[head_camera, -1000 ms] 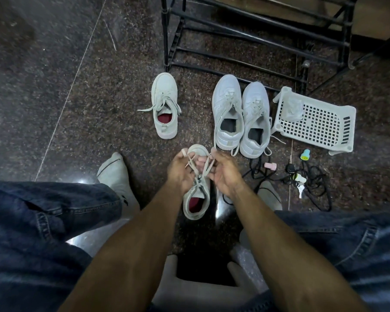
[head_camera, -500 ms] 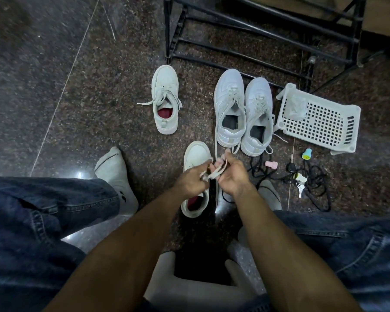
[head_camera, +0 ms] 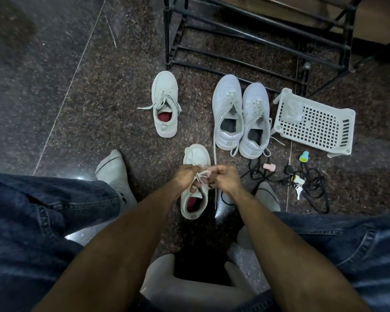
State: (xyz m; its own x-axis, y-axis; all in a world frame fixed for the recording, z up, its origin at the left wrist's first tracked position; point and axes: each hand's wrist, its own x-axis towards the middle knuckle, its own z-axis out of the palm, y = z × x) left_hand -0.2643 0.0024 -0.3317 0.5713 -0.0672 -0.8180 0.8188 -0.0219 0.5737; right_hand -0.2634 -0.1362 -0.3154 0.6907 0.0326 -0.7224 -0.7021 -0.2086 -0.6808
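Dark speckled stone floor (head_camera: 54, 86), polished, with glare spots by my knees. I'm sitting low on a pale plastic stool (head_camera: 189, 293), its edge showing between my jeans (head_camera: 43, 221). Both forearms reach forward and meet over the shoe (head_camera: 197, 154), a light grey sneaker with a red insole that sits on the floor between my socked feet, toe pointing away from me. My left hand (head_camera: 186, 176) and right hand (head_camera: 225, 180) are both curled tight, each pinching part of the lace (head_camera: 202, 174) just above the tongue; knuckles almost touching, lace crossed between them. Can't tell if a knot is formed, fingers hide it. Left socked foot (head_camera: 115, 174) is well left of the shoe, right socked foot (head_camera: 266, 197) just right of it. Right of that foot, tangled black cords (head_camera: 313, 183) with a pink plug (head_camera: 269, 167) and a green-yellow cap (head_camera: 304, 156). Farther out, the matching sneaker (head_camera: 164, 104), laces loose, stands alone. Right of it a pair of white sneakers (head_camera: 227, 91) side by side, touching. Beside them a white plastic basket (head_camera: 313, 124) lies tipped over. Behind everything, a black metal rack (head_camera: 166, 32).
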